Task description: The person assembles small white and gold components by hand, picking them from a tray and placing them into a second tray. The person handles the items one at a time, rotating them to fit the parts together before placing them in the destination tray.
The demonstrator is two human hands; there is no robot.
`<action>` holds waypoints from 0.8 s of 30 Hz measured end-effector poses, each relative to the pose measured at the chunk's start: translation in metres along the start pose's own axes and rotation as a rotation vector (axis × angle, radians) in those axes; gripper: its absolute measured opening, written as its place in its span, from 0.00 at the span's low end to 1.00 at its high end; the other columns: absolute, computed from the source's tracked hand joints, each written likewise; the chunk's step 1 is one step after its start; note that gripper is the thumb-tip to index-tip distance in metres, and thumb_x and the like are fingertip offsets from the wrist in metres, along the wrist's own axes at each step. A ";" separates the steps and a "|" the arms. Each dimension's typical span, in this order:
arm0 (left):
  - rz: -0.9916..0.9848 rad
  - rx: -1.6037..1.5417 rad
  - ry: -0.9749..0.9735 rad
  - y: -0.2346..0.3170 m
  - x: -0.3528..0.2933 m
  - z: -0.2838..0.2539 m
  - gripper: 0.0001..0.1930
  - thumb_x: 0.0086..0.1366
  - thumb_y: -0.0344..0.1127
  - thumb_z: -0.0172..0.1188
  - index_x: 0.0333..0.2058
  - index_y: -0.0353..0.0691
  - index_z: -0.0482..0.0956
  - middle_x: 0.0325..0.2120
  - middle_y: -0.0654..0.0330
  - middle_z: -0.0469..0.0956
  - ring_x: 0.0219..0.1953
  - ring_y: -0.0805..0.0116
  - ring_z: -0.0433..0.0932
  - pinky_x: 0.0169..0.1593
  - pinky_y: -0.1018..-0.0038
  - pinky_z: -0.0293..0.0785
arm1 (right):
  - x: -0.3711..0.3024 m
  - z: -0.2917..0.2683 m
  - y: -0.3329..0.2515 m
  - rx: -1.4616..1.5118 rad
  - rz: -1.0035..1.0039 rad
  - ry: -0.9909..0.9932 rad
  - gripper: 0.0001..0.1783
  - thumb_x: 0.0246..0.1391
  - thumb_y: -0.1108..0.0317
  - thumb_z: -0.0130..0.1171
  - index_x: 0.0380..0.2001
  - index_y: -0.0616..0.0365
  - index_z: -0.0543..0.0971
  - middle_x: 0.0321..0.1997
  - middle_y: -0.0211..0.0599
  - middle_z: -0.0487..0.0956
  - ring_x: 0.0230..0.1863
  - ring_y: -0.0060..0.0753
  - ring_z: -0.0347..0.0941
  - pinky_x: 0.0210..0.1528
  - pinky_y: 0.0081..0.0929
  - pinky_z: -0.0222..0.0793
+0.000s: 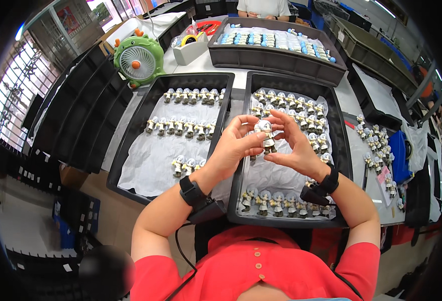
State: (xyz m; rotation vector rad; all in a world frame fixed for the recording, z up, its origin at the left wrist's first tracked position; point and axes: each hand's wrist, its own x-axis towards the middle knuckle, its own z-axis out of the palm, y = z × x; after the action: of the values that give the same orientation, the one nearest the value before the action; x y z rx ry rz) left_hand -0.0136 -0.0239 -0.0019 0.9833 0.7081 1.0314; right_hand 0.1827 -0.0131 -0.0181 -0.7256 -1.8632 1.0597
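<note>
A small figurine [267, 139] with pale silvery hair, a white outfit and dark feet is held upright between my hands, above the right-hand black tray [345, 165]. My left hand [236, 144] pinches it from the left, the thumb across its body. From the right, my right hand [298, 145] curls round it, with fingertips by the head and the thumb at the feet. Rows of similar figurines stand or lie on white paper in this tray, partly hidden by my hands. The left-hand black tray [168, 79] holds more figurines in three rows.
A grey bin [281, 62] of blue-and-white figures stands at the back, with a person [263, 7] behind it. A green fan [140, 60] and a tape dispenser [190, 50] are at the back left. Loose figurines [376, 140] and a blue box [399, 158] lie at right.
</note>
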 end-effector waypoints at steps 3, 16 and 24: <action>-0.013 -0.182 -0.090 -0.004 -0.001 -0.005 0.18 0.65 0.32 0.51 0.53 0.39 0.62 0.48 0.57 0.71 0.47 0.65 0.75 0.47 0.69 0.74 | 0.000 0.002 -0.007 -0.150 -0.103 0.077 0.49 0.36 0.70 0.71 0.62 0.51 0.57 0.56 0.37 0.68 0.55 0.32 0.65 0.53 0.30 0.63; -0.103 -0.007 -0.151 -0.016 -0.003 0.006 0.21 0.65 0.39 0.54 0.54 0.40 0.64 0.47 0.63 0.71 0.46 0.71 0.74 0.47 0.75 0.73 | 0.000 0.009 -0.012 -0.518 -0.417 0.020 0.48 0.33 0.73 0.72 0.61 0.56 0.60 0.57 0.36 0.69 0.59 0.40 0.60 0.52 0.32 0.68; -0.119 -0.279 -0.286 -0.011 0.001 0.004 0.21 0.69 0.40 0.45 0.57 0.37 0.61 0.49 0.55 0.70 0.52 0.61 0.72 0.54 0.67 0.71 | -0.001 0.008 -0.009 -0.299 -0.272 0.067 0.53 0.33 0.66 0.74 0.63 0.55 0.56 0.58 0.42 0.69 0.57 0.38 0.62 0.52 0.30 0.67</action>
State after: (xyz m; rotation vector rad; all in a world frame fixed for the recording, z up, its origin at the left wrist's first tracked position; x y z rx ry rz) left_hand -0.0063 -0.0261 -0.0101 0.8136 0.3697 0.8378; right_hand 0.1759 -0.0212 -0.0132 -0.6431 -2.0166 0.5849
